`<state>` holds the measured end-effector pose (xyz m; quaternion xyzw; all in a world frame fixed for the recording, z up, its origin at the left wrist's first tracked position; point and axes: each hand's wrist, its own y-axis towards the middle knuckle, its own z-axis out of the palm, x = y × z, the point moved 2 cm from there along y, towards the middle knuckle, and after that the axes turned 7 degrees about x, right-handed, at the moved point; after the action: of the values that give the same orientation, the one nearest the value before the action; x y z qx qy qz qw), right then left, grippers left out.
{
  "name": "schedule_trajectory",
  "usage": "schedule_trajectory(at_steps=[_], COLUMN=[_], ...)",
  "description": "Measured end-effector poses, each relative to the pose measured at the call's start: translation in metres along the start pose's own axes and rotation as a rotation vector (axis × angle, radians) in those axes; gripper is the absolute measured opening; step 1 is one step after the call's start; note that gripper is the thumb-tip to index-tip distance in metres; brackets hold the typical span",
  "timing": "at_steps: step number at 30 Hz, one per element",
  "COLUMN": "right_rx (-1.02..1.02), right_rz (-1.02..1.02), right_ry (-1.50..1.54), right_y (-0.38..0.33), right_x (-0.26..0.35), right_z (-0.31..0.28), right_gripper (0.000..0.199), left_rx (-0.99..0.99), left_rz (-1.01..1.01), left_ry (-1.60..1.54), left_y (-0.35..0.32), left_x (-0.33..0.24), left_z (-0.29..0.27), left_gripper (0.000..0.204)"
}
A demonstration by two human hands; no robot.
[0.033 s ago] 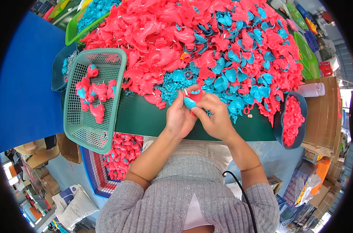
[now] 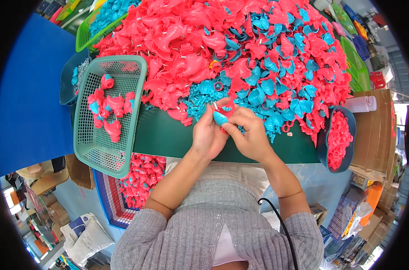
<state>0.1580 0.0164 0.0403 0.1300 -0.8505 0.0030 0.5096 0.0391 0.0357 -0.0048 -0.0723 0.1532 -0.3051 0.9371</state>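
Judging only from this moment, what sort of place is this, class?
Probably a workshop or factory: a huge heap of red and blue plastic parts covers much of a green table, and a green basket holds similar pieces.

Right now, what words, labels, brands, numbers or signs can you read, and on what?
No text is legible in this view.
Bag: blue markings, too small and blurred to read.
Bottle: any marking too small to read.
Held part, basket: no text I can make out.
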Motion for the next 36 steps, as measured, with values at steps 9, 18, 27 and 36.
schedule_trajectory(at_steps=[9, 18, 27, 36], right_rx=[-0.086, -0.124, 0.121, -0.147], right_rz=[-0.06, -0.158, -0.166, -0.195], right_ry=[-0.341, -0.422, -0.659, -0.232], right_y=[0.0, 0.007, 0.008, 0.01], right_x=[0.002, -0.001, 0.008, 0.003], right_z=[0.018, 0.003, 0.006, -0.013], right_gripper=[0.012, 0.018, 0.011, 0.019], left_rx=[0.017, -0.253, -0.25, -0.315], left_rz=[0.042, -0.053, 0.065, -0.135], left_ry=[-0.067, 0.122, 0.491, 0.267], left_y=[0.001, 0.0, -0.002, -0.01], left_x=[0.003, 0.001, 0.006, -0.004], left_z=[-0.007, -0.017, -0.016, -0.008], left_gripper=[0.048, 0.061, 0.066, 0.062])
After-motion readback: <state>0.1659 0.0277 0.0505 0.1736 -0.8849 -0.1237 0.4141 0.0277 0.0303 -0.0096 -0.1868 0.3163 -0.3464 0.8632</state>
